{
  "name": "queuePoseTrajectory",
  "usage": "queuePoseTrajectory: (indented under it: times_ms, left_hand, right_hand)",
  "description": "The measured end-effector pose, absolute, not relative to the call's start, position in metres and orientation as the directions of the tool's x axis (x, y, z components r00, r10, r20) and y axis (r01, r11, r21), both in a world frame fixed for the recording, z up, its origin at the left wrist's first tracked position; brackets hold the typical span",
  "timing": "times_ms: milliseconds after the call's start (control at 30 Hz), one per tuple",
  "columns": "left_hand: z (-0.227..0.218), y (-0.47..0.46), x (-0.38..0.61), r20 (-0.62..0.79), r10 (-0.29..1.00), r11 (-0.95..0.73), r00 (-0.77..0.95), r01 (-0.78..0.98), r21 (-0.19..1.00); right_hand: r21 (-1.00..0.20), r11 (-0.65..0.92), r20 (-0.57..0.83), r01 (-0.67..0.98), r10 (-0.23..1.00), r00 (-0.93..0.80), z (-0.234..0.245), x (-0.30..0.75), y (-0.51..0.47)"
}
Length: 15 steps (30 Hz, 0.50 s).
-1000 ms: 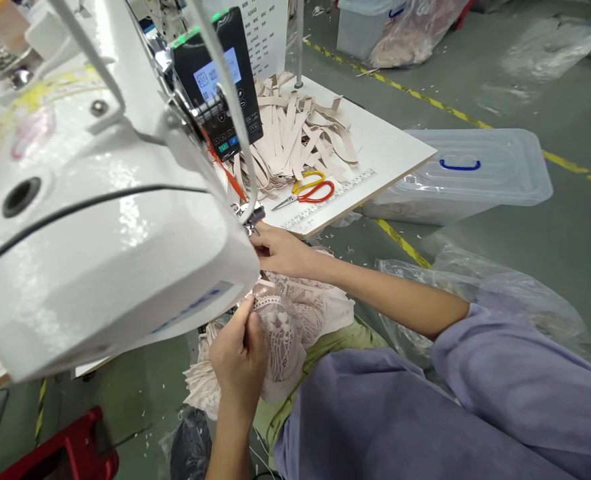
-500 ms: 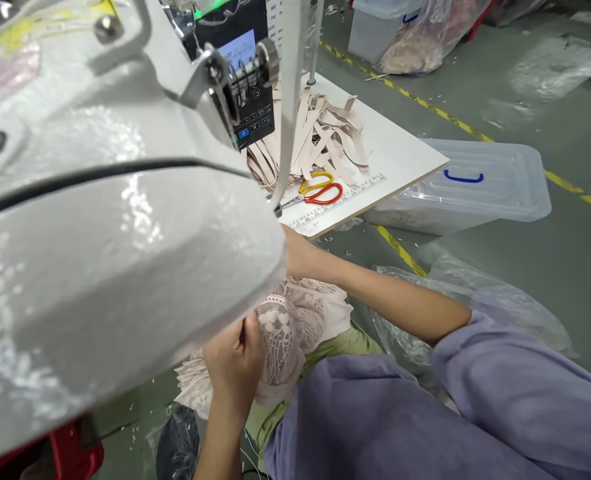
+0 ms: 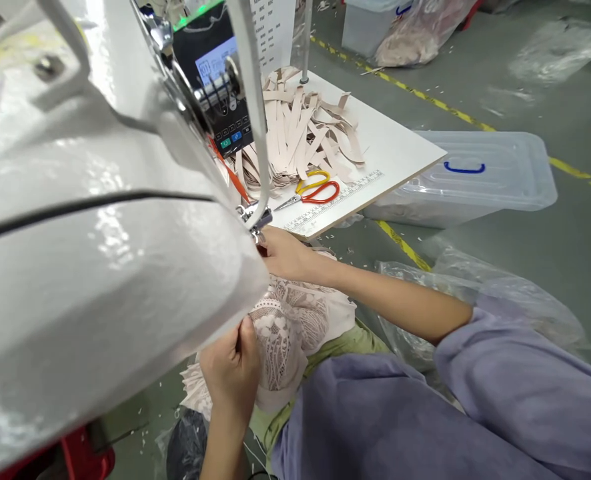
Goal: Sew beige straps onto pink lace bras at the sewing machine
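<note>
A large white sewing machine (image 3: 100, 220) fills the left of the view and hides the needle area. My left hand (image 3: 230, 377) is closed, pinching pale pink lace fabric (image 3: 295, 320) just below the machine head. My right hand (image 3: 285, 253) reaches under the machine's front end by the presser foot (image 3: 255, 217); its fingertips are hidden behind the machine and rest on the lace. The lace bunches in my lap over lilac sleeves and trousers.
On the white table (image 3: 400, 150) lie a heap of beige straps (image 3: 300, 133) and orange-and-yellow scissors (image 3: 313, 193). A control panel (image 3: 223, 87) sits behind the machine. A clear lidded bin (image 3: 475, 177) stands on the floor, with plastic bags (image 3: 475, 287) beside it.
The camera swung back; the machine head now hides less, so my right hand shows again by the presser foot. My left hand stays pinched on the lace.
</note>
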<state>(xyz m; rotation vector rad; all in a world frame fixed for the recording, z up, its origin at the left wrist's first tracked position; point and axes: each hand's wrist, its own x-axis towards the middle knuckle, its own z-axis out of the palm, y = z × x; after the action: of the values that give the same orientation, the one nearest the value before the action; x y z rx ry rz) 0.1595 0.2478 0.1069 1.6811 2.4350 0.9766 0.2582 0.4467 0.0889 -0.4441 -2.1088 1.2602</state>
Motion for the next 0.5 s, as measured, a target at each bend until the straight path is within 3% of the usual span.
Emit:
queuePoseTrajectory:
  times_ms: [200,500]
  left_hand:
    - [0.109,0.24,0.157,0.373,0.809,0.275,-0.455,0.853,0.444]
    - [0.109,0.237,0.16,0.362,0.764,0.317,-0.534,0.8,0.51]
  right_hand:
    - [-0.878,0.476,0.372,-0.046,0.62,-0.691,0.084,0.257,0.441]
    - [-0.861,0.509,0.377,-0.012,0.623,-0.685,0.082,0.258,0.439]
